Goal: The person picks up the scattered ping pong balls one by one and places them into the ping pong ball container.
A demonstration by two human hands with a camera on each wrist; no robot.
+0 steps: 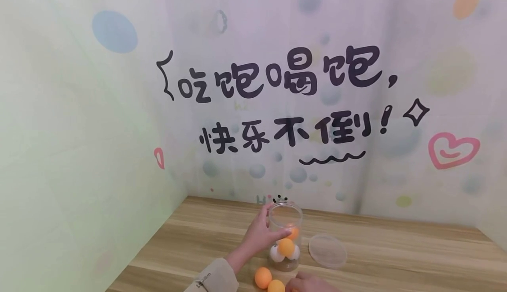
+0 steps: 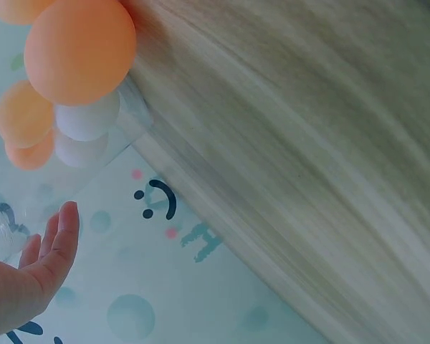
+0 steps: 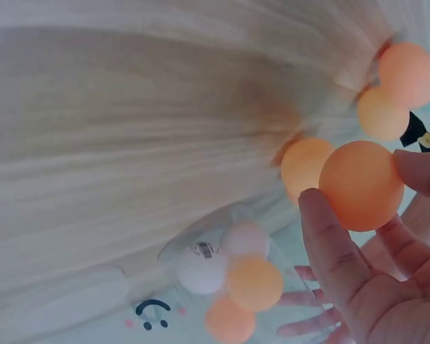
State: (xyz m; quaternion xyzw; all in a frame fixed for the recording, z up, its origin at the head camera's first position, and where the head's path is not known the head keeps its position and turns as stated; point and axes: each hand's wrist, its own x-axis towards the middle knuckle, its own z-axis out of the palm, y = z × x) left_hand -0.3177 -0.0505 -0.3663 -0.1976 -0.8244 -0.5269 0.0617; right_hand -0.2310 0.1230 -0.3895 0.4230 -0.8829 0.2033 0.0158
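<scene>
My left hand holds a clear plastic jar upright on the table, fingers and thumb around its upper side. The jar has no lid on, and orange ping-pong balls rest above white ping-pong balls inside it. At the bottom edge of the head view is my right hand, partly cut off. In the right wrist view, its thumb and fingers pinch an orange ping-pong ball. Other loose orange balls lie on the table in front of the jar.
A round clear lid lies flat to the right of the jar. The wood-grain table ends at a printed cloth backdrop behind, with another cloth side on the left.
</scene>
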